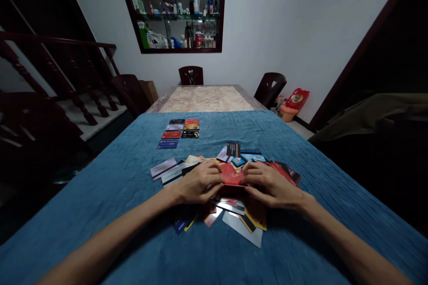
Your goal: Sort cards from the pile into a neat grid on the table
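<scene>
Head view: both hands rest on a loose heap of cards (234, 213) on the blue-covered bench (117, 187). The left hand (199, 182) and right hand (270, 185) each pinch one edge of a single red card (231, 174) between them, atop the heap. Farther off lie seven cards (180, 132) laid in two neat columns. Three chairs (191, 75) stand around the far bench end.

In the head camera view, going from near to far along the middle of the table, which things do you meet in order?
White card at the near edge of the pile → red card between left hand and right hand → black card → neat grid of cards → bare marbled tabletop → chair.
</scene>
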A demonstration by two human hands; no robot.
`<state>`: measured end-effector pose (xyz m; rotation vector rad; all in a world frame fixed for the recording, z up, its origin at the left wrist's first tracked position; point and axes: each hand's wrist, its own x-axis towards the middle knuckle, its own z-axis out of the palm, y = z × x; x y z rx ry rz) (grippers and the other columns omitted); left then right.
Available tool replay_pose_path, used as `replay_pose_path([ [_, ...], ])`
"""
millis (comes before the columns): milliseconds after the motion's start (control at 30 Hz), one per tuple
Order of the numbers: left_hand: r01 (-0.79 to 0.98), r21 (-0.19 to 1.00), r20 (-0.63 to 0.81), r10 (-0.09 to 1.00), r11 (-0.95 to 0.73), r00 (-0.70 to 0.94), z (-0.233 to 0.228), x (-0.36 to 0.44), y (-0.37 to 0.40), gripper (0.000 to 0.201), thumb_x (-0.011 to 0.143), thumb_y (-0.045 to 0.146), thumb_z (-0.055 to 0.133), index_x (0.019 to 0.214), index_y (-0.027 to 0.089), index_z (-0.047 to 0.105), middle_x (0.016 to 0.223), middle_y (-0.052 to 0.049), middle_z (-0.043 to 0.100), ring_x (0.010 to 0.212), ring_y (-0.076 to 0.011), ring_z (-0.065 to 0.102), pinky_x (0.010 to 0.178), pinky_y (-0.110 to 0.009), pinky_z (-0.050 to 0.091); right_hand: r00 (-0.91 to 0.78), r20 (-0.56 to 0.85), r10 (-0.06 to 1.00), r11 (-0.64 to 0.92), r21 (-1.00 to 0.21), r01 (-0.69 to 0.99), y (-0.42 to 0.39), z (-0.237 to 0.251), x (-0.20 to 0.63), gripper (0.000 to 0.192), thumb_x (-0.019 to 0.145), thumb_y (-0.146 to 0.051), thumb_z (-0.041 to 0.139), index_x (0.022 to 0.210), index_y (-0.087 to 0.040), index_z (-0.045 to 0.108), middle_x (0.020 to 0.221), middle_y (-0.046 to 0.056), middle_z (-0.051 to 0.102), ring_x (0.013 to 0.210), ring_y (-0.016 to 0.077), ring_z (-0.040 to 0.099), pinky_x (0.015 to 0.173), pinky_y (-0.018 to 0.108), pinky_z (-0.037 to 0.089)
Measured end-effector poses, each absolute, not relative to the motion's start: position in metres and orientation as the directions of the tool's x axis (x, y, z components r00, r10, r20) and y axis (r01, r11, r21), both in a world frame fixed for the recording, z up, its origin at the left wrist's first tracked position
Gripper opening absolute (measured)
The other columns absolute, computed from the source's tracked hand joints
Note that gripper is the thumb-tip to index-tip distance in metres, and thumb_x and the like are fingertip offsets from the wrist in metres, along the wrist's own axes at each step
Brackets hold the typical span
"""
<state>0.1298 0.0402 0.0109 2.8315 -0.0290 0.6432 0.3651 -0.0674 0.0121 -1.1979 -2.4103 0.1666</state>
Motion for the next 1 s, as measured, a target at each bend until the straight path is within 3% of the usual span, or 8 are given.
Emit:
replay_pose_path([
  [200,-0.015,0.288,0.427,0.114,-0.957,0.897,0.007,0.129,0.045,0.024,0.094,0.014,0.041,0.098,0.014,0.065,0.102,-0.013,0.065,0.106,-0.0221,0.057,0.093,-0.039,0.050,-0.483,0.375,0.791,0.590,-0.259,0.765,-0.064,0.004,0.367,0.029,0.099,-0.023,0.039,0.098,-0.018,0.068,0.094,0.011,0.067,0.090,0.0213,0.059,0.080,0.037,0.048],
  [500,0.043,0.322,0.397,0.176,-0.946,0.901,0.005,0.130,0.047,0.031,0.087,0.008,0.044,0.106,0.016,0.066,0.103,-0.011,0.067,0.104,-0.0230,0.058,0.092,-0.040,0.050,-0.446,0.422,0.789,0.579,-0.271,0.769,-0.057,-0.009,0.372,0.035,0.091,-0.013,0.045,0.121,-0.021,0.062,0.102,0.010,0.068,0.092,0.0217,0.061,0.081,0.039,0.052],
  [1000,0.015,0.351,0.437,0.178,-0.936,0.881,0.001,0.131,0.047,0.034,0.085,0.004,0.045,0.112,0.014,0.061,0.107,-0.012,0.065,0.107,-0.0219,0.058,0.093,-0.037,0.049,-0.405,0.398,0.823,0.535,-0.306,0.787,-0.057,-0.010,0.371,0.038,0.085,-0.007,0.050,0.119,-0.018,0.062,0.108,0.010,0.068,0.097,0.0221,0.061,0.085,0.040,0.052],
])
